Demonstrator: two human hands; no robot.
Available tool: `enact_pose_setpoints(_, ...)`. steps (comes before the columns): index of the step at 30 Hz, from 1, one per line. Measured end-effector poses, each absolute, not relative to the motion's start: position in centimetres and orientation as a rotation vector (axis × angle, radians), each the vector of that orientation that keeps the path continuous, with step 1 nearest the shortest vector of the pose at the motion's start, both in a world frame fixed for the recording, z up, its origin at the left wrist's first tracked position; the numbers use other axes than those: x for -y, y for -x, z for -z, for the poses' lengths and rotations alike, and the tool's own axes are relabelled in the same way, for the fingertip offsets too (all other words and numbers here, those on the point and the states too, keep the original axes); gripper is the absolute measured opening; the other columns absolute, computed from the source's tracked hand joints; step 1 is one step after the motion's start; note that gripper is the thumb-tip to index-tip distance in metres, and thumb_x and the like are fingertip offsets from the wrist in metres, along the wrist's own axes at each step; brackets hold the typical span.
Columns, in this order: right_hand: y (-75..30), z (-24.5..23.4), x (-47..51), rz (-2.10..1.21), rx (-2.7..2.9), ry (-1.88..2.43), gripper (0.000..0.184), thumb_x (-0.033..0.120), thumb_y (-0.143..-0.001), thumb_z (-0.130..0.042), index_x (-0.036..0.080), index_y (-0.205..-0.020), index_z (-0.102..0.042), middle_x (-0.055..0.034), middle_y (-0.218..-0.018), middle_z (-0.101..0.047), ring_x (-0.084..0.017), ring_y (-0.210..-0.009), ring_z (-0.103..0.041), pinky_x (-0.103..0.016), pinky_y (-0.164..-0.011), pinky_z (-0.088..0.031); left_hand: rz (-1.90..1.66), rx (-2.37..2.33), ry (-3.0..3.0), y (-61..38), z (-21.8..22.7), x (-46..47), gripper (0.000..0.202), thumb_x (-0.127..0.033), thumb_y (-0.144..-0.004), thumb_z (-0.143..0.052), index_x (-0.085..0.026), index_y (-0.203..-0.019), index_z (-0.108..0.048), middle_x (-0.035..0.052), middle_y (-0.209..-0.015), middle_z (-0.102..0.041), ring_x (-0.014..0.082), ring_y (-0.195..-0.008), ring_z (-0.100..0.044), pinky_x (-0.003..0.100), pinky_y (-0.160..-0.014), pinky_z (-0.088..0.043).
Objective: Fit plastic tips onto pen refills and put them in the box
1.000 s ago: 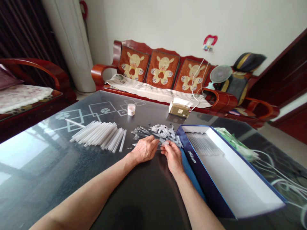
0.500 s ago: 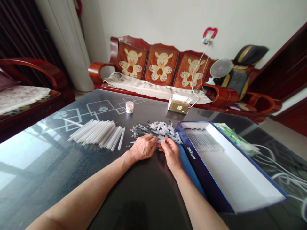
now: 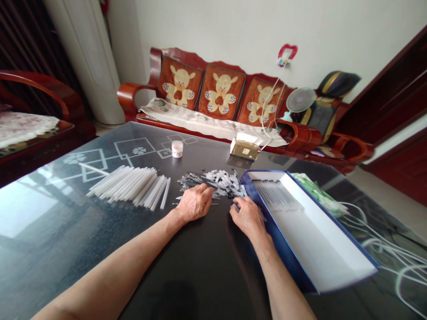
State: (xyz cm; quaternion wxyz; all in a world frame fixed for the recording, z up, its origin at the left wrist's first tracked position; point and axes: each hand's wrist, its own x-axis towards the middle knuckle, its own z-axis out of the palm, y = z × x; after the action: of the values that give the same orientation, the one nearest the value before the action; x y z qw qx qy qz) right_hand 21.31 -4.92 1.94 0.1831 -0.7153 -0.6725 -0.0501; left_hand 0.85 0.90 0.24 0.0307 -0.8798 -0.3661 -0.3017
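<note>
My left hand point(image 3: 195, 202) is closed with its fingertips down at the near edge of a pile of dark pen refills point(image 3: 191, 179). A thin piece shows past its fingers, but what they grip is hidden. Beside the box's left wall, my right hand point(image 3: 247, 217) has its fingers curled around a small dark pen part, only partly visible. White and clear small pen parts point(image 3: 224, 181) lie heaped between the hands and beyond them. To the left is a bundle of translucent white pen barrels point(image 3: 130, 186), laid side by side.
A blue open box point(image 3: 328, 240) with white inside stands at right, holding a row of clear pens point(image 3: 278, 195). Behind are a small round tub point(image 3: 177, 150) and a tissue box point(image 3: 245, 150). A green packet point(image 3: 318, 194) and white cables point(image 3: 380, 244) lie right of the box.
My hands were together over the near edge of the pile and have come apart. The right hand has moved right toward the box wall; the view has turned slightly.
</note>
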Motion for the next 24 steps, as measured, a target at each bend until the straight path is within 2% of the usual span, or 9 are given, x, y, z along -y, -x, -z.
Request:
enact_pose_setpoints(2,-21.2,-2.0,4.5,0.167,1.894,1.977,0.023,0.026,-0.084,-0.054,0.02,-0.098,-0.071,-0.0086,-0.091,-0.065,-0.019,-0.08,-0.063,-0.028,-0.072,-0.045,0.928,1.115,2.714,-0.9,-0.3,-0.9,0.024,-0.024,-0.092,-0.04,-0.017,-0.106,-0.059,0.0052,-0.084,-0.058,0.0172,-0.076,-0.06,0.026,-0.067,-0.05)
enact_pose_setpoints(5,-21.3,-2.3,3.3,0.159,1.954,1.95,0.024,0.021,-0.087,-0.05,0.021,-0.096,-0.073,-0.0078,-0.091,-0.064,-0.017,-0.08,-0.061,-0.026,-0.075,-0.045,0.923,1.112,2.71,-0.9,-0.5,-0.8,0.024,-0.023,-0.092,-0.04,-0.017,-0.105,-0.06,0.0046,-0.082,-0.058,0.0173,-0.075,-0.06,0.026,-0.066,-0.049)
enact_pose_setpoints(12,-21.8,-2.7,1.3,0.136,2.141,2.0,0.019,0.02,-0.085,-0.055,0.024,-0.089,-0.074,-0.0069,-0.09,-0.063,-0.017,-0.077,-0.06,-0.026,-0.067,-0.043,0.926,1.093,2.726,-0.9,-0.5,-0.8,0.025,-0.023,-0.093,-0.038,-0.016,-0.105,-0.06,0.0044,-0.081,-0.057,0.0177,-0.075,-0.06,0.027,-0.065,-0.05)
enact_pose_setpoints(16,-21.9,-2.8,1.7,0.095,2.055,1.867,0.016,0.018,-0.082,-0.054,0.019,-0.086,-0.069,-0.0089,-0.093,-0.064,-0.018,-0.079,-0.061,-0.028,-0.071,-0.046,0.952,1.076,2.737,-1.0,-0.4,-0.9,0.026,-0.024,-0.094,-0.037,-0.016,-0.105,-0.059,0.0051,-0.082,-0.058,0.0175,-0.077,-0.06,0.027,-0.067,-0.05)
enact_pose_setpoints(19,-21.0,-2.4,2.6,-0.076,1.791,1.647,0.015,0.023,-0.083,-0.052,0.017,-0.091,-0.064,-0.0082,-0.09,-0.067,-0.019,-0.08,-0.064,-0.029,-0.075,-0.048,0.979,1.058,2.74,-1.0,-0.3,-0.9,0.026,-0.025,-0.095,-0.037,-0.016,-0.105,-0.059,0.0053,-0.083,-0.058,0.0175,-0.077,-0.061,0.027,-0.067,-0.05)
enact_pose_setpoints(24,-17.6,0.3,3.8,-0.538,1.291,1.449,0.025,0.04,-0.08,-0.058,0.019,-0.093,-0.062,-0.0044,-0.085,-0.07,-0.018,-0.072,-0.065,-0.028,-0.065,-0.053,0.996,1.019,2.763,-1.0,-0.2,-0.9,0.026,-0.025,-0.095,-0.037,-0.015,-0.106,-0.059,0.0051,-0.082,-0.058,0.0178,-0.077,-0.06,0.028,-0.069,-0.05)
